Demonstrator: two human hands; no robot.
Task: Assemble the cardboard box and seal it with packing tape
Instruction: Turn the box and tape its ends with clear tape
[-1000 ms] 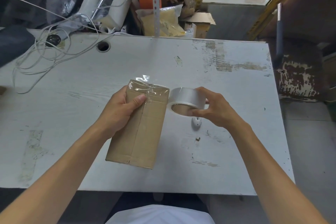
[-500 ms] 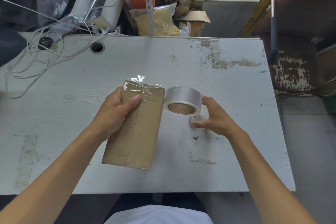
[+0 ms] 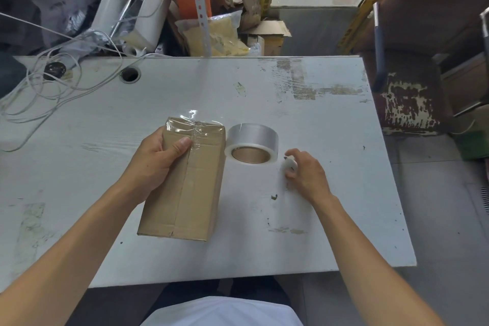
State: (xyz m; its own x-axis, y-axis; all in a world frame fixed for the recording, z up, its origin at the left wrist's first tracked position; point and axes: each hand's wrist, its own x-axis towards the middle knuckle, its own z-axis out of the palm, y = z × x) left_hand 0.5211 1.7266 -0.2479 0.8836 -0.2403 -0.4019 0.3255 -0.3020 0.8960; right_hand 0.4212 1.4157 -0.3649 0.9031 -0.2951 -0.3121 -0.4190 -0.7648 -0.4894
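A brown cardboard box (image 3: 195, 188) lies on the white table (image 3: 330, 140), closed, with clear tape wrinkled over its far end and a seam down its top. My left hand (image 3: 156, 164) grips the box's far left side, thumb on top. The roll of clear packing tape (image 3: 251, 143) rests flat on the table just right of the box, nobody touching it. My right hand (image 3: 304, 172) is to the right of the roll, fingers closed around a small white object (image 3: 289, 163) on the table.
White cables (image 3: 53, 87) sprawl over the table's far left beside a round cable hole (image 3: 129, 74). Shelving, bags and cardboard clutter stand behind the far edge. A worn brown chair (image 3: 410, 103) sits past the right edge.
My right hand set the tape roll down on the table, let go of it and moved right onto the small white object. The left hand stays on the box.
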